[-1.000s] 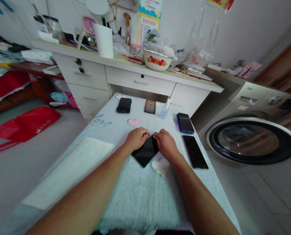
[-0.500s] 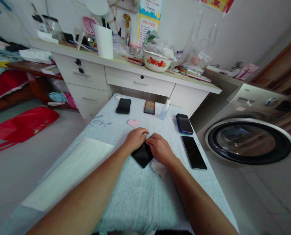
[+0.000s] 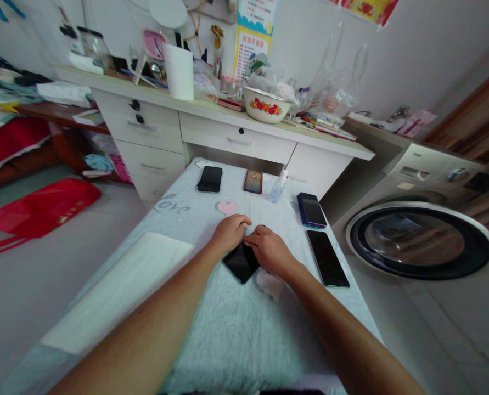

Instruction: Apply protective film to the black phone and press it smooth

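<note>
A black smartphone (image 3: pixel 241 265) lies screen up and slanted on the cloth-covered table, its far end hidden under my fingers. My left hand (image 3: pixel 231 231) is closed at its far left edge, thumb and fingers bent together. From the right, my right hand (image 3: pixel 269 249) covers the far right part, its fingers pinched against the phone close to the left fingertips. Whether a thin film or anything else is between the fingers is too small to see. Right of the hands lies another black smartphone (image 3: pixel 327 259). Beyond it sits a stack of phones (image 3: pixel 312 210).
Toward the far side are a dark phone (image 3: pixel 210 179), a brown phone case (image 3: pixel 253 181) and a clear spray bottle (image 3: pixel 277 187). A pale sheet (image 3: pixel 121 291) covers the table's left side. A cluttered desk (image 3: pixel 277 137) stands behind, and a washing machine (image 3: pixel 417 219) to the right.
The whole view has shifted slightly right and down. Both hands stay at the far end of the phone, with barely any movement of the fingers.
</note>
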Demonstrator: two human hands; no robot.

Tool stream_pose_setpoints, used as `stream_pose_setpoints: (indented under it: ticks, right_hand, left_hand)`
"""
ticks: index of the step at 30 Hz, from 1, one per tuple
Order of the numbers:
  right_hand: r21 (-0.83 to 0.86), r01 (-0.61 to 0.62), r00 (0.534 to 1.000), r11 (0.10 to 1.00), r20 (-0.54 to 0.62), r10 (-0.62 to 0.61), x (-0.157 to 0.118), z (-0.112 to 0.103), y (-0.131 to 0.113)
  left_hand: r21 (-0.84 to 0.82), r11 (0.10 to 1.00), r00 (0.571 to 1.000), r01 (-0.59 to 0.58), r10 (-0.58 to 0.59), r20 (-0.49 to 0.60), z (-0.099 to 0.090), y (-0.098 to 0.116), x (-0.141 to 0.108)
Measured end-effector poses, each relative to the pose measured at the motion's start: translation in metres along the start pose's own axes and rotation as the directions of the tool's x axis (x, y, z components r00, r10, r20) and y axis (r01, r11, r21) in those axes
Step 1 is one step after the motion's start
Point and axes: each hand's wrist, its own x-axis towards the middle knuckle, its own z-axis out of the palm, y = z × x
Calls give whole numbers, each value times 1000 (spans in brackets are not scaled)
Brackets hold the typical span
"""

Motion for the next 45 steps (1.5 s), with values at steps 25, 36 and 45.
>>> stream_pose_setpoints:
  ticks: [25, 36, 45]
  right_hand:
    - [-78, -251, 959, 965, -156, 237, 11, 10, 32]
    - [-77, -322, 937, 944, -172, 305, 9, 8, 39]
    - [-60, -356, 922, 933, -183, 340, 2, 4, 39]
  left_hand:
    - [97, 995, 997, -25, 18, 73, -5, 11, -4]
    - [95, 995, 996, -27, 19, 87, -6, 12, -5]
    - [99, 994, 994, -46, 36, 99, -6, 11, -6]
